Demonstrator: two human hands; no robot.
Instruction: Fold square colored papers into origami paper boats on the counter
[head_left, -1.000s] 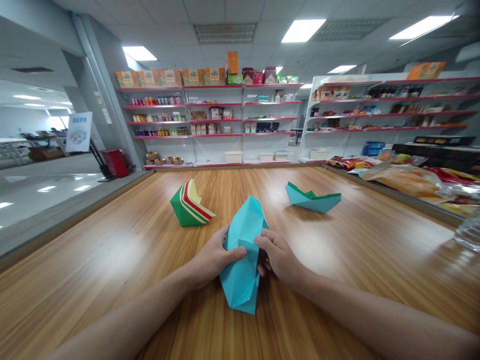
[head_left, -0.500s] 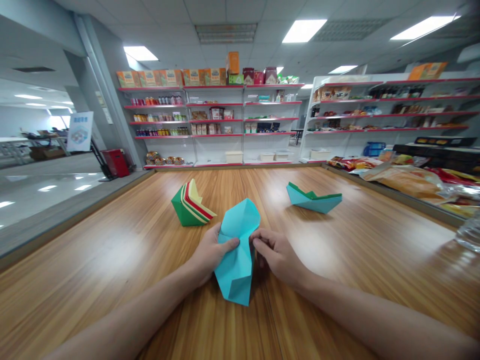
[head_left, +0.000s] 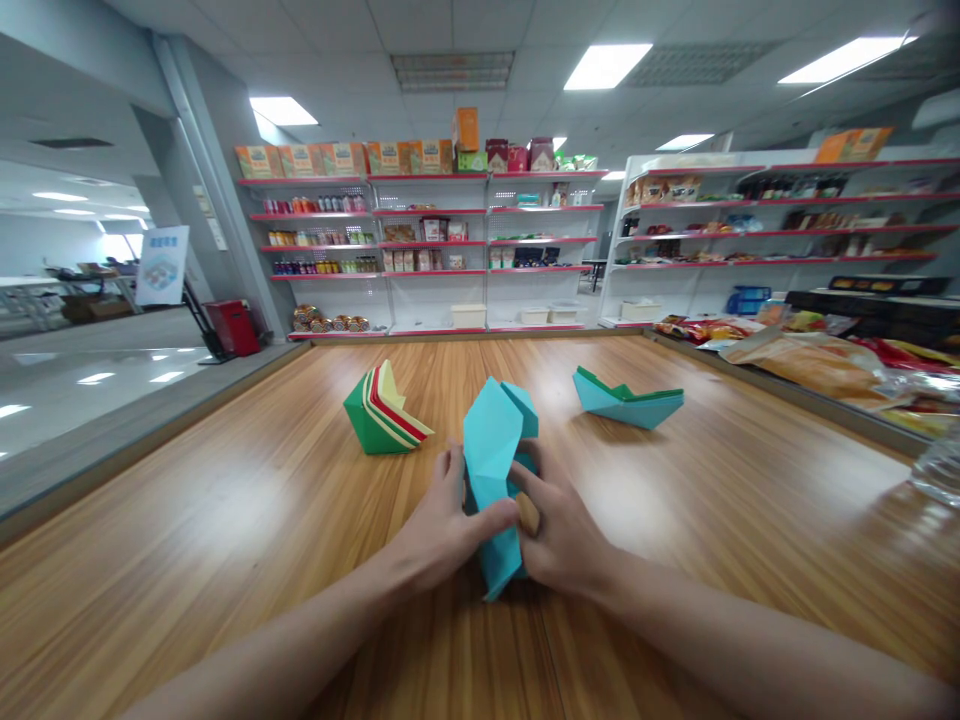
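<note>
Holds a light blue folded paper shape point(head_left: 491, 440) with pointy ends over the near middle of the shiny brown wood surface point(head_left: 247, 540). Clamps the left grip point(head_left: 450, 525) on the paper's left side, with thumb across the front. Clamps the right grip point(head_left: 562, 525) on the right side, with fingers bent in by the fold. Has a green folded paper shape with red and cream stripes point(head_left: 381, 415) ahead on the left, and a light blue paper boat with a green top point(head_left: 628, 402) ahead on the right.

By one head-worn camera, the wooden table point(head_left: 225, 540) is viewed closely, forward and downward — shelves point(head_left: 431, 271) are faced farther behind.
</note>
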